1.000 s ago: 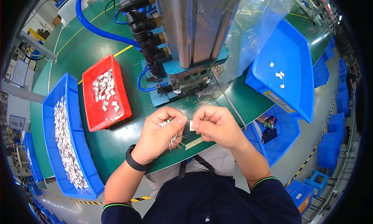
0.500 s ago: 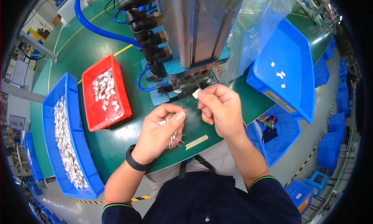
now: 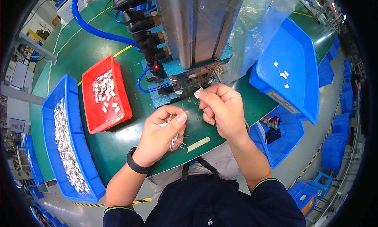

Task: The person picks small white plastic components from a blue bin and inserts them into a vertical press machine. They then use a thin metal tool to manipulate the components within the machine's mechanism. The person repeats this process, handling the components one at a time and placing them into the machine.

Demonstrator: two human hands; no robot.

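My left hand (image 3: 159, 134) is curled around a bunch of small white parts with thin wire leads (image 3: 174, 139), whose leads stick out past the fingers. Between thumb and forefinger, my right hand (image 3: 224, 110) pinches one small white square part with a wire lead (image 3: 197, 93). That part is at the front of the press (image 3: 195, 71), its lead pointing up toward the tooling under the blue block. Exactly how far the lead reaches into the tooling is hard to see. A small red light glows on the press beside the black fittings.
On the left stand a red bin (image 3: 125, 108) and a long blue bin (image 3: 87, 164), both holding white parts. A tilted blue bin (image 3: 297, 49) with a few parts is at the right, above another blue bin (image 3: 291, 146). Clear plastic sheeting (image 3: 252, 41) hangs beside the press.
The red light on the press has come on. The white part in my right hand has turned slightly and shows dark markings. My left hand has barely moved.
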